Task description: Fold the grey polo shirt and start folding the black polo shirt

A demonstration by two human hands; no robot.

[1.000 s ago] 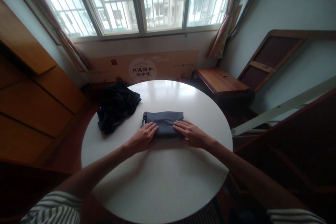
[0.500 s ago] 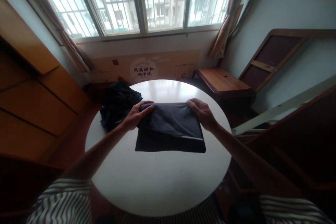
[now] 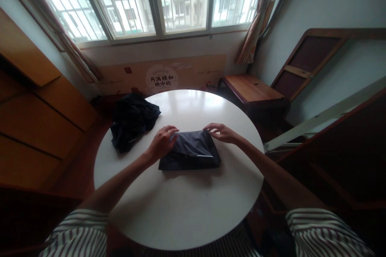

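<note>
A dark grey folded garment (image 3: 193, 148) with a thin pale stripe lies on the white round table (image 3: 187, 204); its exact kind is hidden by the folds. My left hand (image 3: 163, 141) grips its far left corner, thumb over the top. At the far right corner my right hand (image 3: 222, 133) holds the cloth between its fingertips, the fingers loosely bent. A crumpled heap of black clothing (image 3: 132, 118) rests at the table's left edge, apart from both hands.
A wooden bench (image 3: 251, 87) stands beyond the table on the right. Orange-brown cabinets (image 3: 45, 128) line the left. A pale slanted rail (image 3: 319, 118) runs along the right side. A barred window (image 3: 181, 0) is at the back.
The garment has been drawn a little nearer to me and left, and its outline is smaller. Both hands moved nearer with it, and my right hand's grasp looks looser.
</note>
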